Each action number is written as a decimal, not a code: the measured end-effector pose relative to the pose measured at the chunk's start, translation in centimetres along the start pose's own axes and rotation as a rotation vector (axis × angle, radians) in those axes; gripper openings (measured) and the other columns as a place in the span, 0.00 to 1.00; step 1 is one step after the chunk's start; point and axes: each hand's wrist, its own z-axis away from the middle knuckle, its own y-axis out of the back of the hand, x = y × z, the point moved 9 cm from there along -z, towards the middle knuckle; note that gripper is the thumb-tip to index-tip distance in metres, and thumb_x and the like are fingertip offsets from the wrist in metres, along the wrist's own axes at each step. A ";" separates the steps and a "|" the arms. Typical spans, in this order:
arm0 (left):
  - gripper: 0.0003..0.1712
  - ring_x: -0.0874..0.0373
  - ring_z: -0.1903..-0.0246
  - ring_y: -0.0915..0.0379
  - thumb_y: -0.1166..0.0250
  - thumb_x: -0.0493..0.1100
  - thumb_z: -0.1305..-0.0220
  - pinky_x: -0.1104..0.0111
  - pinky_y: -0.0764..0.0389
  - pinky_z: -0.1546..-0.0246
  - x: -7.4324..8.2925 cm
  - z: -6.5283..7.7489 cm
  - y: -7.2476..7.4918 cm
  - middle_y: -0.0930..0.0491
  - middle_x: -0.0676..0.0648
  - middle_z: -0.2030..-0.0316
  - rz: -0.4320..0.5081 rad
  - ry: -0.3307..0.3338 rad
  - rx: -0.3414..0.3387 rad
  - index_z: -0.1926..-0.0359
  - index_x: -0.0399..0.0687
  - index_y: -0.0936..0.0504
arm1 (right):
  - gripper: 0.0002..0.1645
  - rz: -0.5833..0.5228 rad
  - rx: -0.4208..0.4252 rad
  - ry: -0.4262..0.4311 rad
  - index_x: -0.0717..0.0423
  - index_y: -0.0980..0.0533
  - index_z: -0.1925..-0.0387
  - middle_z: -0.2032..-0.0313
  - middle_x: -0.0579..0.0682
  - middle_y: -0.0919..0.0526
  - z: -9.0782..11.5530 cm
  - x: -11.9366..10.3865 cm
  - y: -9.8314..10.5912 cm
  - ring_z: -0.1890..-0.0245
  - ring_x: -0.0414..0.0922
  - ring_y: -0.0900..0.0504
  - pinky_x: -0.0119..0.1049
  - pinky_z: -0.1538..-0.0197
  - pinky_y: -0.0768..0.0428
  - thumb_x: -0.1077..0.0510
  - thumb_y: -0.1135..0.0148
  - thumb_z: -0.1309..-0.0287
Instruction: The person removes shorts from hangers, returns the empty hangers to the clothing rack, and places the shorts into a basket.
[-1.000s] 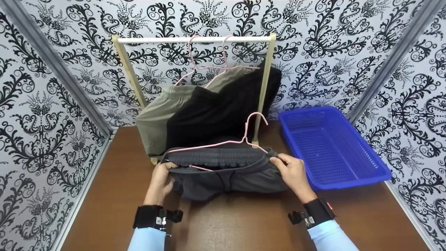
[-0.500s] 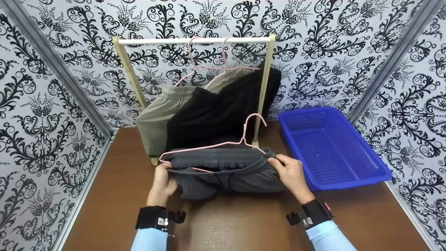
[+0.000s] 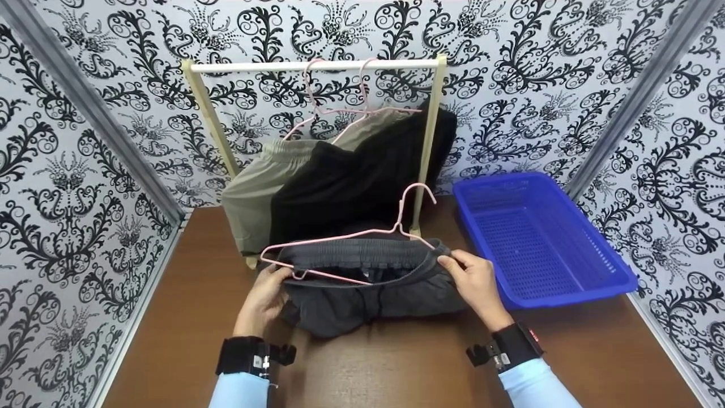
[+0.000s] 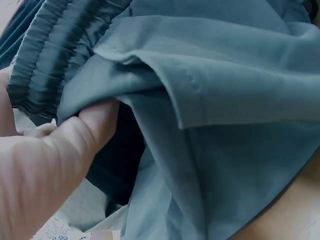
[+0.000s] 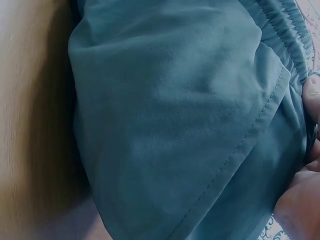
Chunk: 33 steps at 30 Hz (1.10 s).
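Dark grey shorts [image 3: 340, 309] with an elastic waistband and a black drawstring are held up between both hands, the waist spread wide. My left hand [image 3: 263, 297] grips the waistband at its left side; in the left wrist view its fingers [image 4: 97, 122] are tucked under the cloth. At the other end my right hand [image 3: 473, 280] pinches the waistband's right side, where the hanger's right arm runs inside. The pink hanger [image 3: 340, 236] has its hook upright above the waist. Its left end sticks out over the waistband by my left fingers, and its lower bar crosses the waist opening.
Behind the shorts stands a rack with a white rail [image 3: 255, 67] and pale posts. Khaki shorts [image 3: 249, 198] and black shorts [image 3: 334, 187] hang there on pink hangers. A blue perforated basket [image 3: 566, 297] sits to the right on the brown table [image 3: 374, 362]. Patterned walls enclose the sides and back.
The hanger's left end has come out of the waistband and now lies above it. My left hand has shifted its hold, and the waist opening gapes wider. My right hand has barely moved.
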 end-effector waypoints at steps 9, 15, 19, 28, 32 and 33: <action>0.16 0.52 0.54 0.22 0.49 0.43 0.22 0.63 0.19 0.55 -1.1 0.0 0.0 0.24 0.41 0.49 -0.182 0.057 0.024 0.42 0.36 0.28 | 0.20 -0.030 0.024 -0.052 0.55 0.27 0.83 0.83 0.38 0.33 -0.2 0.4 0.5 0.81 0.35 0.36 0.26 0.76 0.40 0.64 0.27 0.42; 0.26 0.49 0.47 0.27 0.46 0.51 0.22 0.62 0.23 0.49 -1.0 0.1 -0.3 0.31 0.37 0.42 -0.305 0.057 0.081 0.36 0.36 0.34 | 0.15 -0.012 0.001 -0.076 0.55 0.22 0.80 0.83 0.37 0.31 0.0 0.8 0.3 0.81 0.35 0.35 0.26 0.76 0.39 0.63 0.27 0.41; 0.26 0.50 0.50 0.29 0.44 0.50 0.23 0.62 0.21 0.54 -0.5 0.2 -0.6 0.31 0.38 0.45 -0.336 0.032 0.111 0.37 0.35 0.35 | 0.11 -0.006 -0.006 -0.074 0.55 0.19 0.78 0.81 0.40 0.26 0.1 0.9 0.2 0.80 0.36 0.32 0.25 0.74 0.36 0.62 0.27 0.41; 0.37 0.38 0.37 0.32 0.44 0.40 0.27 0.54 0.26 0.36 -0.2 0.7 -2.1 0.38 0.30 0.31 -0.424 -0.043 0.000 0.24 0.31 0.45 | 0.07 0.010 -0.022 -0.041 0.55 0.16 0.74 0.77 0.44 0.16 0.1 0.3 -0.2 0.77 0.37 0.25 0.24 0.70 0.29 0.61 0.26 0.42; 0.35 0.34 0.33 0.31 0.42 0.37 0.30 0.50 0.27 0.34 0.7 1.1 -3.1 0.35 0.24 0.31 -0.572 -0.157 -0.003 0.26 0.29 0.39 | 0.07 0.016 -0.025 -0.035 0.54 0.16 0.74 0.78 0.43 0.17 0.1 0.3 -0.3 0.77 0.36 0.26 0.25 0.70 0.30 0.61 0.27 0.41; 0.33 0.36 0.36 0.27 0.41 0.37 0.30 0.51 0.25 0.36 1.1 1.3 -3.4 0.32 0.25 0.33 -0.642 -0.198 0.011 0.28 0.29 0.35 | 0.07 0.017 -0.025 -0.035 0.54 0.16 0.74 0.78 0.43 0.17 0.1 0.4 -0.4 0.77 0.36 0.26 0.25 0.70 0.30 0.62 0.27 0.41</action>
